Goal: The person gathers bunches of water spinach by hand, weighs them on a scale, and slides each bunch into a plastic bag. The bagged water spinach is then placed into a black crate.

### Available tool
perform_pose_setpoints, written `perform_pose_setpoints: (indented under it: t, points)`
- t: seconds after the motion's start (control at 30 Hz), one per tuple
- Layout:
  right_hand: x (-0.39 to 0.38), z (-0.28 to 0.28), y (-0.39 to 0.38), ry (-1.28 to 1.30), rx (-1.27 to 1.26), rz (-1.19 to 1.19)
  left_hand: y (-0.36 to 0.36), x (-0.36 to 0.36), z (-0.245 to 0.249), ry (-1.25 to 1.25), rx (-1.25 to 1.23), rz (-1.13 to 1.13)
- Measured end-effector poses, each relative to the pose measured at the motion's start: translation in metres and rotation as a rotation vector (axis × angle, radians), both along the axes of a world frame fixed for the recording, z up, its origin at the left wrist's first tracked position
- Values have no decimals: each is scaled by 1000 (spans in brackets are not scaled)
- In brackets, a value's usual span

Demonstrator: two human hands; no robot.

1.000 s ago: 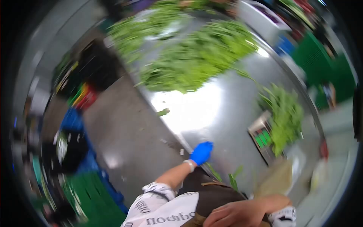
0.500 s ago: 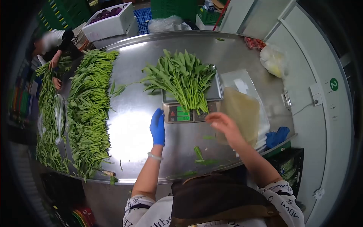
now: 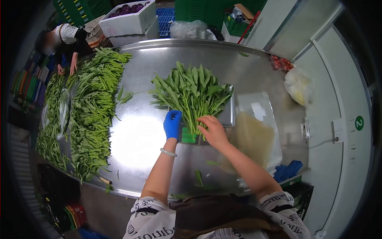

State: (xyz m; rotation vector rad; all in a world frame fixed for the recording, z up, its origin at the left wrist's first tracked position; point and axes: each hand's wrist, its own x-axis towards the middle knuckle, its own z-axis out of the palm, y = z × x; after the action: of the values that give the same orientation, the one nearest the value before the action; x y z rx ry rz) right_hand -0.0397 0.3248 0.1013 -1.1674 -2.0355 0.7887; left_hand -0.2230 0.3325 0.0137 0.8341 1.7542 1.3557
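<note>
A fanned bunch of long-leaved green vegetables (image 3: pixel 193 89) lies on the metal tray of a weighing scale (image 3: pixel 232 107), leaves pointing away from me and stems toward me. Its green-lit display (image 3: pixel 188 137) shows partly behind the stems. My left hand (image 3: pixel 172 125), in a blue glove, is at the left side of the bunch, its fingers loosely curled with a gap at the thumb and nothing visible inside. My bare right hand (image 3: pixel 214 132) reaches the stems from the right, thumb and fingers apart, fingertips against the stem ends.
Long rows of the same greens (image 3: pixel 93 119) cover the table's left side, where another person's hands (image 3: pixel 73 65) touch leaves. Clear plastic sheets (image 3: pixel 254 139) lie right of the scale. A blue glove (image 3: pixel 287 171) and a white plastic bag (image 3: pixel 298 87) are farther right.
My right hand has moved left onto the stem ends. My left hand has come up to the bunch, its fingers more curled. The other person's hands have shifted too.
</note>
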Motion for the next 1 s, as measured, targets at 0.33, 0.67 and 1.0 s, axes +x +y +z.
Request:
perform_pose_setpoints:
  t: [0.33,0.67,1.0]
  points:
    - [-76,-36,59,-633,311,47,-31,29,-39,-314,112,-4]
    - [-77,-35,40,96,-488,-87,-29,29,-21,331,47,-146]
    - [-72,3,50,-26,110,-4,-25,29,-13,440,136,-199]
